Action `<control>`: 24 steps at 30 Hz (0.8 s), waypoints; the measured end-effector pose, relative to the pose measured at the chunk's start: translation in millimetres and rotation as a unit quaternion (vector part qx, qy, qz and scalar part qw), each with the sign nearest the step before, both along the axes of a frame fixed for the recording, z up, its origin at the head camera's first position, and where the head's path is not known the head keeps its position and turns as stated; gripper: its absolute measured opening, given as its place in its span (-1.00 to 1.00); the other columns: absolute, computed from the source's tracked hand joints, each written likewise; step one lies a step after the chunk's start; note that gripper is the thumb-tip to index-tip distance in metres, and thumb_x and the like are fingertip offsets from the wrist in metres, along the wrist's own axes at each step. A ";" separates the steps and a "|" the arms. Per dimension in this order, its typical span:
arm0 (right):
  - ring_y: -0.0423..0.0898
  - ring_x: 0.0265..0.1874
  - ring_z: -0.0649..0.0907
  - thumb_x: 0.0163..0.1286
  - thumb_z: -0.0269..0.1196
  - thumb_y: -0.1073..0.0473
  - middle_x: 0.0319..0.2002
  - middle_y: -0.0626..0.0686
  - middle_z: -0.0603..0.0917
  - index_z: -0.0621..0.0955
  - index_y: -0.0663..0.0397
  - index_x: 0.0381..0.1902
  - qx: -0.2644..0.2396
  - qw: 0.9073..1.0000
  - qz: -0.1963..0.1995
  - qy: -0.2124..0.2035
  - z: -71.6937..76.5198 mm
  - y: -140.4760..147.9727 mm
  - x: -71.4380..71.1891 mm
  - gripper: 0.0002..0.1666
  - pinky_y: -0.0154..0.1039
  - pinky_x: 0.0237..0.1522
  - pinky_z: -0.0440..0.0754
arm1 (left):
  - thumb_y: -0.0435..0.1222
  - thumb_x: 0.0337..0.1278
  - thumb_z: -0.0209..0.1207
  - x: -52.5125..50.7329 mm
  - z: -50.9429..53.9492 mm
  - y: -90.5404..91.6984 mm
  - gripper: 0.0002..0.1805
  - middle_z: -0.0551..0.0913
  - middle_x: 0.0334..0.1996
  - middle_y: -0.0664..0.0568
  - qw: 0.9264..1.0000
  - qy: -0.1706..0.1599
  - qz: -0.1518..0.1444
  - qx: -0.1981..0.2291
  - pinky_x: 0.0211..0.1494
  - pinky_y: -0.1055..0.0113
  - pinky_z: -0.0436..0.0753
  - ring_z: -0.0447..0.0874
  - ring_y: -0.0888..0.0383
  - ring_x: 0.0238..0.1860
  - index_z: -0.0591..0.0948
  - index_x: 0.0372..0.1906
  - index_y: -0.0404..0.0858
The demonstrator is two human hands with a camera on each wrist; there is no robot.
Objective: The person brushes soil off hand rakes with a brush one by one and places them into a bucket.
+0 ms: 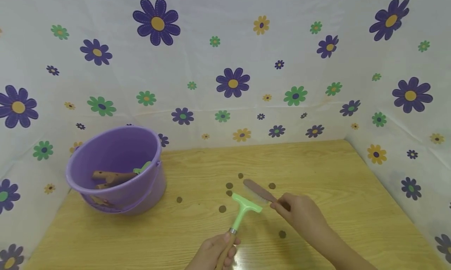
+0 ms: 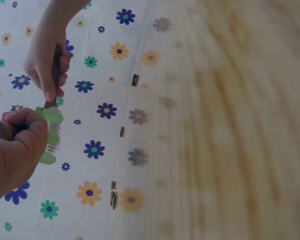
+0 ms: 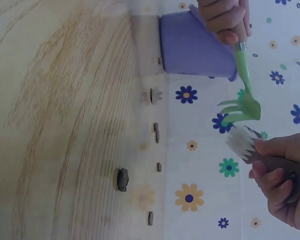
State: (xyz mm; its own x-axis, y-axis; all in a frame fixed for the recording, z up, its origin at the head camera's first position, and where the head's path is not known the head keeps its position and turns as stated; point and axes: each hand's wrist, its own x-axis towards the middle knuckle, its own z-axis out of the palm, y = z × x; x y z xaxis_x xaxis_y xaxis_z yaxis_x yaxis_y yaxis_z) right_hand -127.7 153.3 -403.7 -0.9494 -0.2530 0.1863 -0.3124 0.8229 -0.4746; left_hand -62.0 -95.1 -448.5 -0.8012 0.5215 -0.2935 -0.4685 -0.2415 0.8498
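Observation:
My left hand (image 1: pixel 215 251) grips the wooden handle of a small green hand rake (image 1: pixel 241 215), held above the table with its tines hanging down in the right wrist view. A brush (image 1: pixel 258 190) with a brown body and white bristles (image 3: pixel 240 142) is held by its handle in my right hand (image 1: pixel 304 215). Its bristles are close to the rake's head; whether they touch I cannot tell. Beneath the tools lie several small dark brown lumps (image 1: pixel 222 209), scattered over the wooden table.
At the left stands a purple bucket (image 1: pixel 142 201) with its handle hanging down. Inside are brown, branch-like pieces (image 1: pixel 118 177) and a green item (image 1: pixel 142 168). A white cloth with printed flowers (image 1: pixel 197 58) rises behind the table (image 1: pixel 317 164) and along its sides.

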 end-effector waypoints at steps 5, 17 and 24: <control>-0.44 -0.76 0.23 0.13 0.39 0.06 -0.71 -0.20 0.51 0.62 0.04 -0.54 0.040 0.978 0.028 0.201 -4.0 -0.5 4.8 -0.78 -0.57 -0.76 0.19 | 0.03 0.35 -0.03 -0.3 -4.2 0.5 -0.48 0.42 -0.48 0.22 1.000 0.010 0.001 -0.010 -0.54 0.65 0.40 0.36 0.41 -0.55 0.47 -0.02 -0.41; -0.29 -0.82 0.54 0.51 -0.10 -0.11 -0.69 -0.04 0.63 0.62 0.17 -0.51 0.041 0.902 0.147 0.405 -5.7 -10.9 16.9 -0.39 -0.65 -0.78 0.34 | 0.08 0.39 -0.14 -6.4 -5.8 0.0 -0.38 0.41 -0.42 0.19 0.996 0.054 -0.013 -0.062 -0.33 0.58 0.45 0.36 0.34 -0.43 0.42 0.04 -0.47; -0.31 -0.82 0.54 0.52 -0.08 -0.05 -0.73 -0.07 0.60 0.60 0.18 -0.53 0.027 0.888 0.185 0.421 -6.5 -21.1 25.7 -0.43 -0.68 -0.75 0.36 | 0.08 0.39 -0.14 -6.0 -2.1 1.0 -0.40 0.41 -0.42 0.17 0.995 0.058 -0.003 -0.082 -0.26 0.51 0.45 0.36 0.30 -0.41 0.45 0.02 -0.43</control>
State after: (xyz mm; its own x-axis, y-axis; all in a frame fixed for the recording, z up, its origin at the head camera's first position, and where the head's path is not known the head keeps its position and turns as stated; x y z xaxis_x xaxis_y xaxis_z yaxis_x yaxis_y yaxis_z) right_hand -101.9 132.2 -410.2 -0.3300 -0.5490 0.7679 -0.7911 0.6047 0.0924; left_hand -68.0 -94.2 -450.6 -0.8317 0.4788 -0.2811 -0.3659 -0.0920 0.9261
